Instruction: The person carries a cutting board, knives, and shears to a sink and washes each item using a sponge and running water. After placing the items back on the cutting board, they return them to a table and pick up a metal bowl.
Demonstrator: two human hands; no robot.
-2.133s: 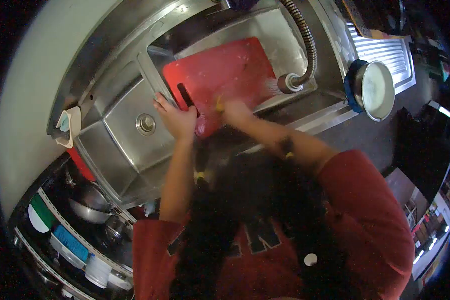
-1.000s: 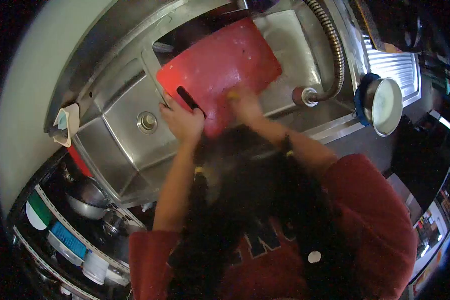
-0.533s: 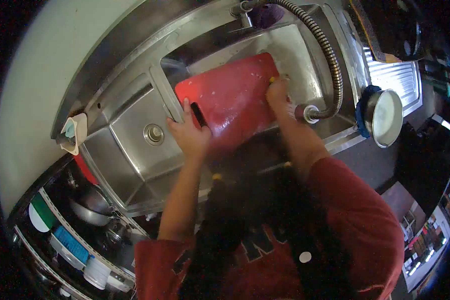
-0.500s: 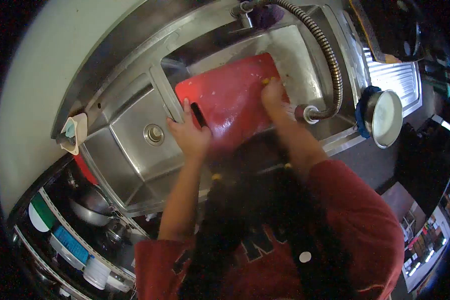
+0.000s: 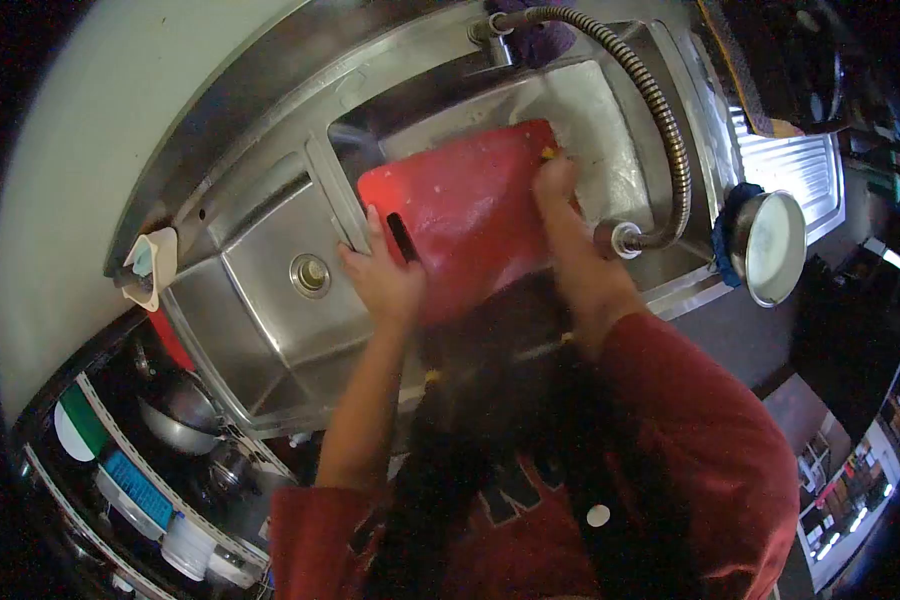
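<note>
A wet red cutting board (image 5: 470,205) with a dark handle slot lies tilted over the right sink basin (image 5: 610,130). At its left edge, beside the slot, my left hand (image 5: 385,283) grips the board with the thumb and fingers around the edge. My right hand (image 5: 557,180) is closed on a small yellow thing (image 5: 548,153), mostly hidden by the fingers, at the board's upper right side. The flexible metal faucet hose (image 5: 675,140) arches over the basin, its spray head (image 5: 615,238) just right of my right forearm.
The left basin (image 5: 260,290) has a drain (image 5: 310,275). A cream holder (image 5: 152,265) sits at the far left corner. On the right stand a metal bowl (image 5: 775,250) and a ribbed drainboard (image 5: 790,165). Dishes and pans fill shelves (image 5: 170,470) at the lower left.
My right hand has moved slightly right and up along the board's right side. The board appears slightly shifted and more tilted. My left hand stays at its left edge.
</note>
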